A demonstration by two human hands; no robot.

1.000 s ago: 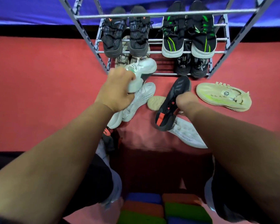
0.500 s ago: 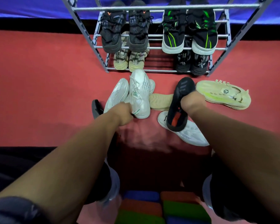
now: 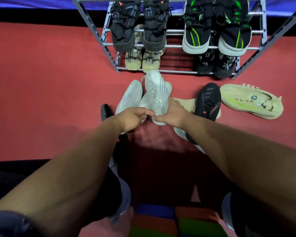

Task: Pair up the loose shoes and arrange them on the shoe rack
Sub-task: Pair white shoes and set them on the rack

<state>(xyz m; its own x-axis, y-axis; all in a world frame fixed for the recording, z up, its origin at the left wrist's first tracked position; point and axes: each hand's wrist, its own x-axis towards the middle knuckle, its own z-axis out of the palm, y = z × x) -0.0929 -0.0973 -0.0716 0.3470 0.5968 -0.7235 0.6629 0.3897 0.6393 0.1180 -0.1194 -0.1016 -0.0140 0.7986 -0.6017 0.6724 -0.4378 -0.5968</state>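
The metal shoe rack (image 3: 178, 71) holds a black-orange pair (image 3: 138, 31) and a black-green pair (image 3: 215, 35) above. A beige pair (image 3: 142, 60) and a black pair (image 3: 215, 65) sit below. On the red floor an upright white shoe (image 3: 155, 88) leans against a white shoe on its side (image 3: 131, 96). My left hand (image 3: 135, 120) is curled at their heels. My right hand (image 3: 173, 113) grips the upright shoe's heel from the right. A black shoe with red marks (image 3: 208, 100) lies free on a beige shoe (image 3: 184, 103).
A yellow-beige shoe (image 3: 249, 100) lies on its side at the right. Another white shoe (image 3: 179, 132) shows under my right forearm, and a dark shoe (image 3: 105, 112) lies left of my left wrist. Coloured foam tiles (image 3: 161, 219) lie between my knees.
My right hand let go of the black shoe, which now lies on the floor, and moved left onto the white shoe's heel. My left hand set the white shoe down and stayed at its heel.
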